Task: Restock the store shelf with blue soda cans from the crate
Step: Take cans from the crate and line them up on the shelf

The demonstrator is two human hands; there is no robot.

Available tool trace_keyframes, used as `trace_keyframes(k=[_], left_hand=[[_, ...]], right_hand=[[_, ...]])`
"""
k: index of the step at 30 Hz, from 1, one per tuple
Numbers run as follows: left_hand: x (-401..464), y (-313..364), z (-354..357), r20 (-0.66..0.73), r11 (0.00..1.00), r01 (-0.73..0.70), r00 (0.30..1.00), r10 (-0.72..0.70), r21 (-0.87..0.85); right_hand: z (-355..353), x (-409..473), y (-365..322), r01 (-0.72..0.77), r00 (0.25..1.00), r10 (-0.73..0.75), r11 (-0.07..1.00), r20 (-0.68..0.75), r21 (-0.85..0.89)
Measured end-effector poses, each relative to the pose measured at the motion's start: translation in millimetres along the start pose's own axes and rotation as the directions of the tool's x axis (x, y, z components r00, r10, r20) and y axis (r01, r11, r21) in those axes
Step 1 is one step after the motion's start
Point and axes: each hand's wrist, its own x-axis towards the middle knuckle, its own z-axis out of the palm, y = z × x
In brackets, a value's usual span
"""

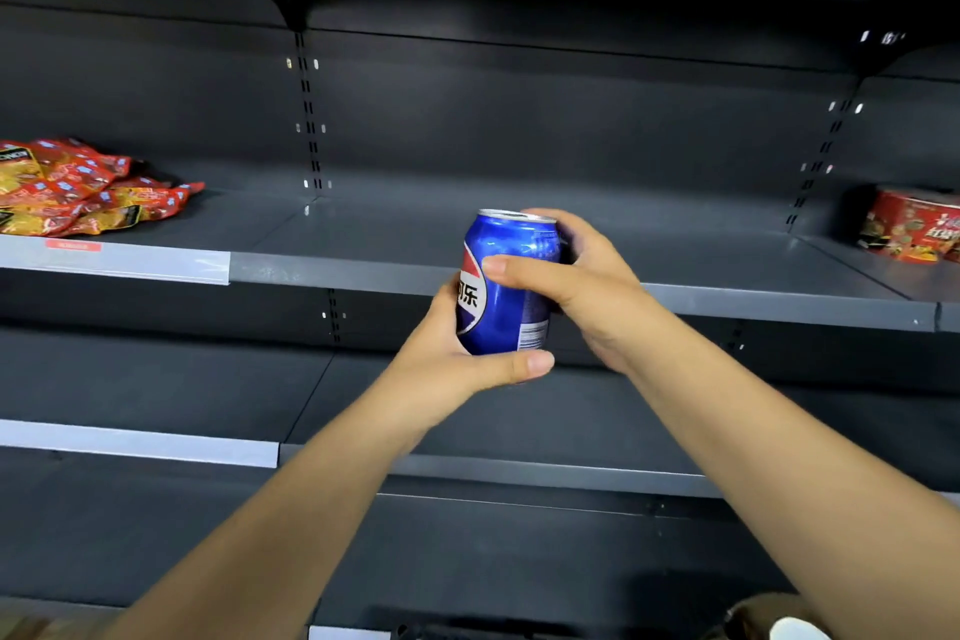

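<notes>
— Red and gold snack packets [78, 187] lie heaped at the far left of the shelf [363, 244], so which bay takes the can?

— The bare grey stretch in the middle. Coming rightward, the left hand [447, 353] cups the base of the blue soda can [506, 283], thumb curled across the bottom edge. The can is upright, held in the air in front of the shelf's front lip, not yet resting on it.

— And the other hand?

— The right hand [587, 286] wraps the upper side, thumb laid over the front, fingers round the back. Both grip firmly.

— How should it go down?

— I'd lift it clear of the lip, keep it level, set it well back, logo outward, then slip the lower hand away. Red tubs [914, 229] sit far right; stay clear of them.
</notes>
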Motion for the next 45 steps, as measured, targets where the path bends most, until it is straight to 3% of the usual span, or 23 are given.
trace_keyframes(k=[4, 7, 10, 14, 19, 25, 30, 37, 45], left_hand=[[0, -4, -6, 0.035, 0.998, -0.028, 0.999, 0.03, -0.053], [-1, -4, 0, -0.048, 0.996, -0.071, 0.996, 0.069, -0.051], [-2, -4, 8, -0.169, 0.995, -0.095, 0.981, 0.099, 0.035], [-3, -11, 12, -0.26, 0.986, -0.095, 0.957, 0.128, 0.137], [-3, -15, 1, -0.175, 0.996, -0.087, 0.981, 0.089, 0.018], [-4, -13, -15, -0.015, 0.999, -0.029, 0.999, 0.028, -0.027], [-2, -13, -2, -0.172, 0.995, -0.089, 0.981, 0.094, 0.037], [6, -30, 11, -0.301, 0.986, -0.113, 0.943, 0.144, 0.119], [16, -37, 36, -0.362, 0.985, -0.129, 0.918, 0.162, 0.113]], right_hand=[[-5, 2, -2, -0.024, 0.999, 0.021, 0.996, 0.028, 0.084], [-4, 2, -2, -0.067, 0.997, 0.06, 0.989, 0.054, 0.133], [1, 1, -4, -0.108, 0.992, 0.103, 0.992, 0.069, 0.073], [12, 1, 2, -0.122, 0.992, 0.123, 0.992, -0.023, 0.03], [10, 4, 4, -0.073, 0.994, 0.072, 0.997, -0.078, -0.014], [-5, 8, -4, -0.057, 0.995, 0.055, 0.998, 0.083, 0.02], [-10, 12, 0, -0.109, 0.986, 0.097, 0.991, 0.138, 0.08], [-10, -2, 27, -0.159, 0.966, 0.177, 0.982, 0.19, -0.104], [-25, -4, 46, -0.119, 0.99, 0.13, 0.976, 0.052, -0.184]])
